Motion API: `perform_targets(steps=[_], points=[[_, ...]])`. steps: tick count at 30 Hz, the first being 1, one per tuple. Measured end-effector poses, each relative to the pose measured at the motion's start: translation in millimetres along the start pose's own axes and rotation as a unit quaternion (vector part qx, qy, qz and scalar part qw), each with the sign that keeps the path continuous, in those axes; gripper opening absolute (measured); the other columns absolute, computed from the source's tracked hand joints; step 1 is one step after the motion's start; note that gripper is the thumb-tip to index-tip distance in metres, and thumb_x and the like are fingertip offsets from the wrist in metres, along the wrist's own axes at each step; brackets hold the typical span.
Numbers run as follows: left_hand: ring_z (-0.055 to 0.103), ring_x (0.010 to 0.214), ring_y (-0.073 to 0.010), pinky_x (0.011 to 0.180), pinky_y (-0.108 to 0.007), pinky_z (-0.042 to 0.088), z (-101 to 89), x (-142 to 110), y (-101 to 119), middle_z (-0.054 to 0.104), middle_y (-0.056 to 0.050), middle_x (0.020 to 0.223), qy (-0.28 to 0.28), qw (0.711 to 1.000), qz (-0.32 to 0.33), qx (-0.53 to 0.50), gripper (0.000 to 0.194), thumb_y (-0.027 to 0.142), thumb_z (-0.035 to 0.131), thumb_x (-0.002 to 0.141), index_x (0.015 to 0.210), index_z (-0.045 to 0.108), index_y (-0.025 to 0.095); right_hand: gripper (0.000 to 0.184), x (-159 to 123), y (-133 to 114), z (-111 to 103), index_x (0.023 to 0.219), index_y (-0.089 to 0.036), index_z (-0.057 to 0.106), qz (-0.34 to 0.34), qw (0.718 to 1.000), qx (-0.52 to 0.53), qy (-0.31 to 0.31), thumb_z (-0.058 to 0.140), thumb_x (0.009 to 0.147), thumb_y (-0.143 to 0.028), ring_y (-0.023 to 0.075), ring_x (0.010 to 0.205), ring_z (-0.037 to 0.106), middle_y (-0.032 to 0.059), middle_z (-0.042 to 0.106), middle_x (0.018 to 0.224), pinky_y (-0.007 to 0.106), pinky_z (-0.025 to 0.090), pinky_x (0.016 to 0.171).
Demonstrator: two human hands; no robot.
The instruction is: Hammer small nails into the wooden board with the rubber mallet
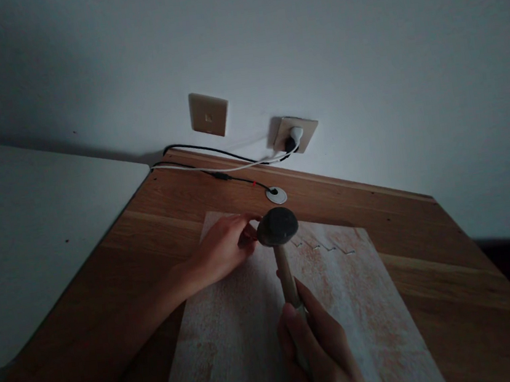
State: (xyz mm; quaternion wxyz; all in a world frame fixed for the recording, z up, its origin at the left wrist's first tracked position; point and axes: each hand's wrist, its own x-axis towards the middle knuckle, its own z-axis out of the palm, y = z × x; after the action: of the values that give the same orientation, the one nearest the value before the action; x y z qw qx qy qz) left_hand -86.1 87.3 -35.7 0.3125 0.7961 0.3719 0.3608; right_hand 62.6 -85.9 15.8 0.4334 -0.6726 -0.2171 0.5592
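A rubber mallet (pixel 278 226) with a dark head and wooden shaft is gripped in my right hand (pixel 318 344), its head raised over the far part of a whitewashed wooden board (pixel 237 348). Beside the mallet head, my left hand (pixel 228 244) rests at the board's far side with thumb and fingers pinched together. Whatever the pinch holds is hidden behind the mallet head. Several nails (pixel 330 248) stand in a row along the board's far edge, to the right of the mallet.
The board lies on a brown wooden desk (pixel 453 290) against a pale wall. A cable grommet (pixel 276 195) sits behind the board. Black and white cables (pixel 229 169) run to a wall socket (pixel 297 134). Another wall plate (pixel 209 115) is further left. A white panel (pixel 46 229) borders the desk's left side.
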Motion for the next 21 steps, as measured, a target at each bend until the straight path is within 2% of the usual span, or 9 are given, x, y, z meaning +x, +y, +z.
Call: perform_targets(steps=[3, 9, 13, 17, 21], points=[[0.076, 0.086, -0.019, 0.08, -0.03, 0.057, 0.0, 0.0, 0.3, 0.081, -0.001, 0.092, -0.002, 1.0, 0.0, 0.014, 0.045, -0.004, 0.071, 0.077, 0.116, 0.071, 0.018, 0.099, 1.5, 2.4, -0.3, 0.153, -0.022, 0.056, 0.0, 1.0, -0.022, 0.014, 0.08, 0.075, -0.079, 0.0058, 0.037, 0.043, -0.0076, 0.058, 0.064, 0.016, 0.035, 0.033], [0.076, 0.099, -0.0226, 0.089, -0.034, 0.058, 0.3, 1.1, 0.9, 0.081, -0.004, 0.105, 0.017, 0.999, -0.008, 0.03, 0.05, -0.002, 0.077, 0.075, 0.12, 0.071, 0.02, 0.096, 4.3, 2.5, -2.3, 0.151, -0.02, 0.055, 0.0, 1.0, -0.001, -0.031, 0.081, 0.077, -0.076, 0.0033, 0.034, 0.037, -0.01, 0.054, 0.062, 0.013, 0.032, 0.031], [0.076, 0.092, -0.0204, 0.087, -0.033, 0.058, 0.8, 0.4, 0.1, 0.08, -0.001, 0.094, 0.008, 1.0, -0.024, 0.008, 0.048, -0.001, 0.078, 0.078, 0.12, 0.071, 0.021, 0.094, 2.0, 2.3, -2.5, 0.154, -0.022, 0.053, -0.001, 1.0, 0.002, -0.012, 0.08, 0.08, -0.074, 0.005, 0.037, 0.04, -0.0082, 0.057, 0.064, 0.014, 0.035, 0.032], [0.075, 0.087, -0.0183, 0.085, -0.032, 0.058, 0.9, -1.3, 0.2, 0.079, 0.0, 0.092, 0.006, 0.999, -0.025, -0.02, 0.037, 0.004, 0.075, 0.085, 0.118, 0.071, 0.02, 0.091, 0.5, -2.4, -1.3, 0.152, -0.019, 0.052, -0.015, 0.998, 0.035, -0.041, 0.078, 0.083, -0.071, 0.0021, 0.036, 0.033, -0.0102, 0.054, 0.061, 0.012, 0.029, 0.032], [0.076, 0.089, -0.0195, 0.086, -0.033, 0.058, -0.7, -0.1, 3.2, 0.08, -0.001, 0.092, 0.002, 1.0, -0.027, -0.005, 0.041, 0.002, 0.074, 0.083, 0.12, 0.07, 0.02, 0.091, 0.3, -3.6, -0.2, 0.15, -0.019, 0.054, -0.011, 0.999, 0.019, -0.041, 0.079, 0.081, -0.074, 0.0025, 0.036, 0.034, -0.0104, 0.053, 0.061, 0.013, 0.03, 0.032]])
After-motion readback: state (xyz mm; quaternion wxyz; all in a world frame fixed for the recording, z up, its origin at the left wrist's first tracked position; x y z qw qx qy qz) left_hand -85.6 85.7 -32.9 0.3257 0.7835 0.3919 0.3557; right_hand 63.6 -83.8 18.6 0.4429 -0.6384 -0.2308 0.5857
